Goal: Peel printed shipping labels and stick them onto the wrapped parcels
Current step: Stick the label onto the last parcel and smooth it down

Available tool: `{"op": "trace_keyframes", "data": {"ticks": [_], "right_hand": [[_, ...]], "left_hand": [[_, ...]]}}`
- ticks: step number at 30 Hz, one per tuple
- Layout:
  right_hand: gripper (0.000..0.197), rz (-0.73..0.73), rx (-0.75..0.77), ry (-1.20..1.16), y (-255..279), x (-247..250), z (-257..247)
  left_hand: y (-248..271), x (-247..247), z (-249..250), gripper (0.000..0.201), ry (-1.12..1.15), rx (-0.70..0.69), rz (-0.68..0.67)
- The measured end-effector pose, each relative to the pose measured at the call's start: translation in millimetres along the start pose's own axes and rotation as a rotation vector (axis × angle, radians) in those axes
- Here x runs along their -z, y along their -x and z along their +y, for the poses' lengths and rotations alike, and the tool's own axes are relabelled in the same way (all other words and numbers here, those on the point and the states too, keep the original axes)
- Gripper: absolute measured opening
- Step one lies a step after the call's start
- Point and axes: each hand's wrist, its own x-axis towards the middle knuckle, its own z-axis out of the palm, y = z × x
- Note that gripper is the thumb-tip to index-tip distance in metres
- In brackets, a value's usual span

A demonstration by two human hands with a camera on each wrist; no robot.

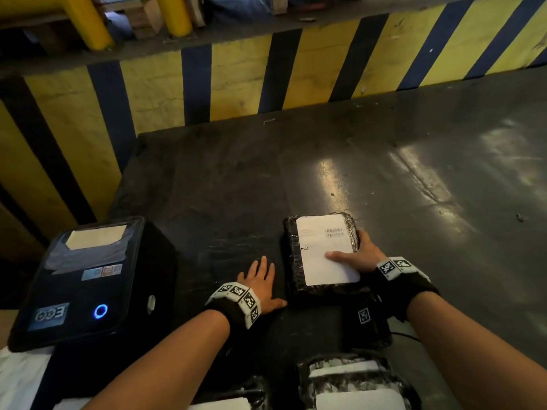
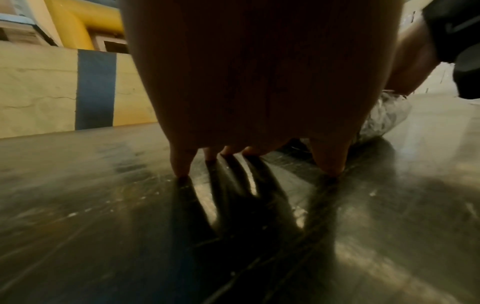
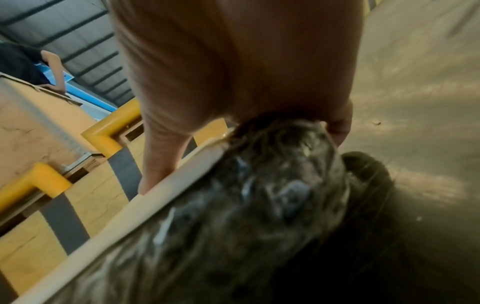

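Labelled parcel (image 1: 321,255) on the dark table (image 1: 384,173), just right of centre, gripped along its right edge.

Right hand (image 1: 359,255) clasping that parcel: thumb lying across the white label (image 1: 325,250), fingers curled over the far side and mostly hidden. Left hand (image 1: 262,284) spread flat on the table beside it, gripping nothing. Label print too small to read. Near the bottom edge, more wrapped parcels (image 1: 349,383), cut off. At left, a black label printer (image 1: 85,279).
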Motion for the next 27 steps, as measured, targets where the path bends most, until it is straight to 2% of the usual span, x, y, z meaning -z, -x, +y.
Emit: {"op": "trace_keyframes", "data": {"ticks": [5,9,14,16,20,23,25,27], "right_hand": [[0.114,0.026,0.110,-0.062,0.4,-2.0,-5.9],[0.116,-0.010,0.152,-0.110,-4.0,-2.9,-11.4],[0.058,-0.013,0.097,-0.303,-0.8,-1.9,-9.9],[0.048,-0.040,0.068,-0.381,1.4,1.5,-9.9],[0.054,-0.064,0.072,-0.501,20.2,17.5,-12.4],[0.065,-0.058,0.104,-0.572,45.6,38.2,-2.3],[0.071,-0.048,0.155,-0.614,70.6,49.0,5.0],[0.086,-0.029,0.187,-0.631,96.9,53.1,16.4]], "left_hand": [[-3.3,-3.6,5.4,0.102,0.015,0.024,-0.011],[-5.3,-6.9,4.5,0.106,0.027,0.022,-0.030],[-6.0,-12.3,-1.6,0.107,0.047,0.001,0.007],[-3.7,-11.9,0.2,0.108,0.038,0.014,0.024],[4.4,6.1,-1.1,0.111,0.004,0.023,-0.057],[28.1,39.1,3.1,0.094,-0.040,0.006,-0.084],[57.3,60.6,13.5,0.079,-0.045,-0.039,0.033],[96.4,75.4,23.2,0.068,-0.019,-0.121,0.224]]}}
